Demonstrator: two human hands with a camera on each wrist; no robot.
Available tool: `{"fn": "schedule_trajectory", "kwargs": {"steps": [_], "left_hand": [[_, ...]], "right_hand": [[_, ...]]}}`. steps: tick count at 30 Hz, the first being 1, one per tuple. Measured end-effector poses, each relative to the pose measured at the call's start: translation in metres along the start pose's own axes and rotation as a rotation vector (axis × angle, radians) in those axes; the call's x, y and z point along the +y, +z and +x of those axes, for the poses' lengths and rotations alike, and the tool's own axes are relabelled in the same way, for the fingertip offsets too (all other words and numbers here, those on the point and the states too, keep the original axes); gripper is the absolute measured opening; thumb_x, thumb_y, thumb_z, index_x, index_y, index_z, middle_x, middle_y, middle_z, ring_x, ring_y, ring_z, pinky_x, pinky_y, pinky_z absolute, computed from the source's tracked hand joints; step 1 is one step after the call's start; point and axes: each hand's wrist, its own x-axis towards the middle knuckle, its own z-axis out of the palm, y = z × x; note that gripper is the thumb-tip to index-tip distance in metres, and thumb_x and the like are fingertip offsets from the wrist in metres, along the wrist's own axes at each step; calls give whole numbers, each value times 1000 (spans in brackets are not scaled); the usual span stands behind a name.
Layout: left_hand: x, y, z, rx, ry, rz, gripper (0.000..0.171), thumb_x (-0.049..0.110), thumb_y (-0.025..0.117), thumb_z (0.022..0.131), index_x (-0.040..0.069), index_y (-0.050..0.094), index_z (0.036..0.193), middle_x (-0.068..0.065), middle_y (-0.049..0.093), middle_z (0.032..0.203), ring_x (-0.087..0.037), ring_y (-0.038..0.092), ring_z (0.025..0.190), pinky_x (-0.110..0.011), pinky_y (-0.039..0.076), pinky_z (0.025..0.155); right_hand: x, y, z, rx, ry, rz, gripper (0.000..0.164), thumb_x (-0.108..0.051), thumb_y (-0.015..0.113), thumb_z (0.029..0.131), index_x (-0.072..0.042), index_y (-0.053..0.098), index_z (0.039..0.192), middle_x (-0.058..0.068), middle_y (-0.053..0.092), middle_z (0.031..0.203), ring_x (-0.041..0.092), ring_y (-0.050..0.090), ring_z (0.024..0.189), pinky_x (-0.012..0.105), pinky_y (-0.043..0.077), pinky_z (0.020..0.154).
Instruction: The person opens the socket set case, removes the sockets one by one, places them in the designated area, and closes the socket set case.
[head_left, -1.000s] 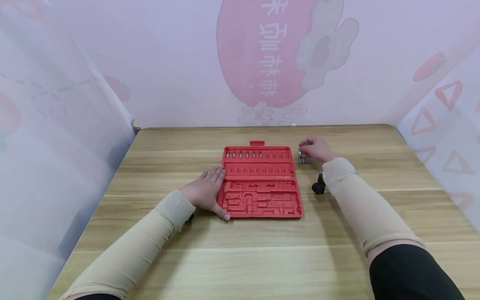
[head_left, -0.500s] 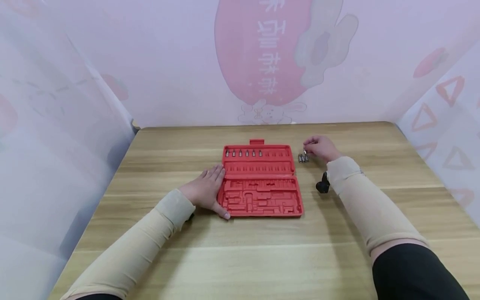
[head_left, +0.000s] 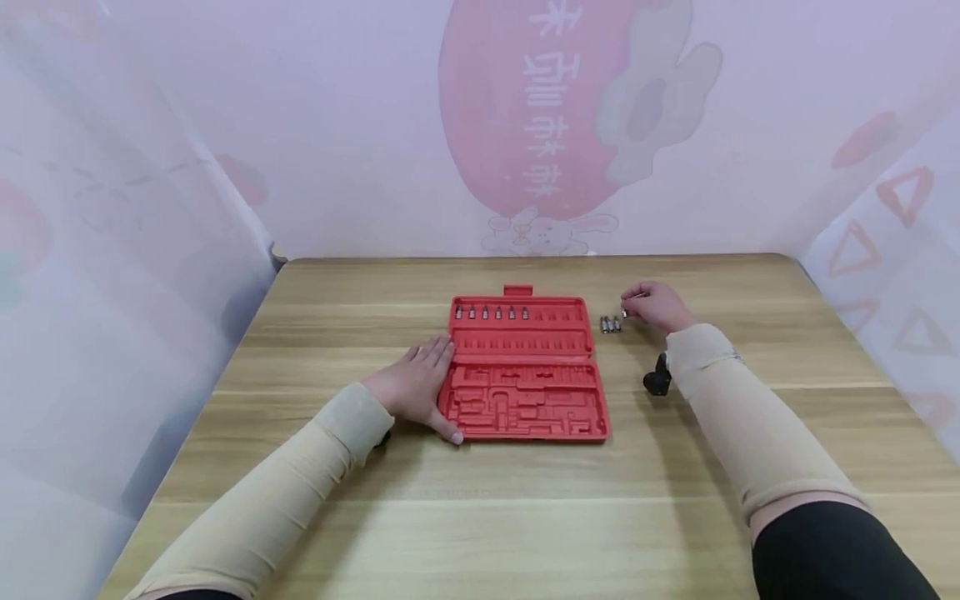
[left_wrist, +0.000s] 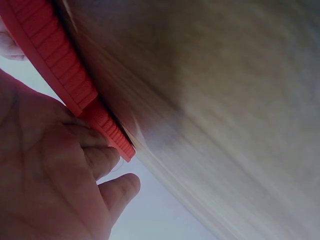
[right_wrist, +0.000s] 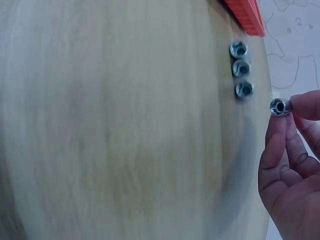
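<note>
An unfolded red plastic socket case (head_left: 522,357) lies on the wooden table, with several small metal sockets (head_left: 498,313) standing along the left part of its far row. Against the case's left side rests my left hand (head_left: 411,390), fingers straight and thumb at the near corner. Thumb and fingertips of my right hand (head_left: 660,307) pinch one small metal socket (right_wrist: 279,106), its hollow end facing the right wrist camera. Beside that hand, three more sockets (right_wrist: 241,69) lie in a row on the table, right of the case.
The wooden table (head_left: 495,525) extends around the case, its far edge meeting a printed white curtain (head_left: 360,142). Similar sheets hang at both sides. A black wrist camera (head_left: 657,377) sits below the right wrist.
My right hand has moved to the right, away from the row of loose sockets, with a socket between its fingertips. My left hand has stayed on the case.
</note>
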Motion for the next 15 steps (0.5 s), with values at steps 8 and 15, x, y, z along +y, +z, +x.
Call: {"fn": "schedule_trajectory", "kwargs": {"steps": [8,15], "left_hand": [[-1,1,0,-2,-1,-14,149,80,78,68,-12,6,160,-31,0,167,-43,2,156,-55,8,125],[1,-2,-2,1,1,-19,149,80,79,68,-12,6,160,-30,-1,168,-42,1,156,-54,8,125]], "right_hand": [[9,-7,0,-34,-8,-87,25,-11,65,96,8,65,111,7,65,85,15,58,75,25,48,69],[7,-2,-3,-38,59,-132,22,-13,61,100,5,64,112,4,63,84,12,58,74,24,50,67]]}}
